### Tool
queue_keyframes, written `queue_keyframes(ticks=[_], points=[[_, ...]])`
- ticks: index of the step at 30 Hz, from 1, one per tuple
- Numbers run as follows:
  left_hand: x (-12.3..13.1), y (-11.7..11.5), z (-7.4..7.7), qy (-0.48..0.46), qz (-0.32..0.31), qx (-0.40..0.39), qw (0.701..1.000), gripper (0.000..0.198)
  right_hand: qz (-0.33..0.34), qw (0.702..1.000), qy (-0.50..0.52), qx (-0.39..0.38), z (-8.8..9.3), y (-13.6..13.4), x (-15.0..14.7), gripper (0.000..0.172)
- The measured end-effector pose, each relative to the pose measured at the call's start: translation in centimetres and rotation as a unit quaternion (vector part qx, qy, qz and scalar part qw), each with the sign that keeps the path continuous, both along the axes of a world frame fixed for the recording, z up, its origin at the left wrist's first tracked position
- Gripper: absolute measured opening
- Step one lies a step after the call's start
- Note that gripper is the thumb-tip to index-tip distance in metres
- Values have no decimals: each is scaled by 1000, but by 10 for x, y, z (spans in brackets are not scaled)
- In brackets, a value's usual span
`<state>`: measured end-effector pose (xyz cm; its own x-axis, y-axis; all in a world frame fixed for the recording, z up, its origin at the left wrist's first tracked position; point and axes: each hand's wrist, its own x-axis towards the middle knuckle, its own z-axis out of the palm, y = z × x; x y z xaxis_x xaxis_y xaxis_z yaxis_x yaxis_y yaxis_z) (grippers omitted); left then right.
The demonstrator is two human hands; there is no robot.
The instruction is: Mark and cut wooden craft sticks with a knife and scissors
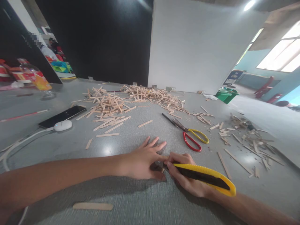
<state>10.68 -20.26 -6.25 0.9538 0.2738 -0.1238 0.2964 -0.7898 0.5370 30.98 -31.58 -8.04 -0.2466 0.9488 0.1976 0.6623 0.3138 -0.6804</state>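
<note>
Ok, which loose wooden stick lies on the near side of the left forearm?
The round-ended stick by the picture's bottom edge, lying alone; the other loose sticks lie farther off, scattered or heaped.

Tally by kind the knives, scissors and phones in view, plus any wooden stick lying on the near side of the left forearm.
Knife, in the right hand: 1
Scissors: 1
Phone: 1
Near-side wooden stick: 1
Total: 4

No readable txt or nos. (bottle label point(41, 81) blurred).
</note>
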Motion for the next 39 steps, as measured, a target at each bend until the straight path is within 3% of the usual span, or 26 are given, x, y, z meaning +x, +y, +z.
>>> queue_keyframes(ticks=[10,16,20,27,32,39], points=[[2,0,2,2,-1,-8,1000,43,-8,999,-26,26,9,-4,-4,33],[4,-5,7,20,-6,2,1000,46,-11,998,-53,-31,20,-4,-5,35],[3,-3,3,0,-4,-9,1000,53,-12,997,-56,-50,22,-6,-5,41],[-1,-1,4,-5,-15,-16,1000,73,-26,998,-3,-50,8,-8,-3,39],[0,-2,3,-1,-6,-6,1000,90,-26,997,10,-74,11,-8,-1,37],[0,-4,0,-7,15,3,1000,87,-39,997,19,-64,12,-7,0,40]])
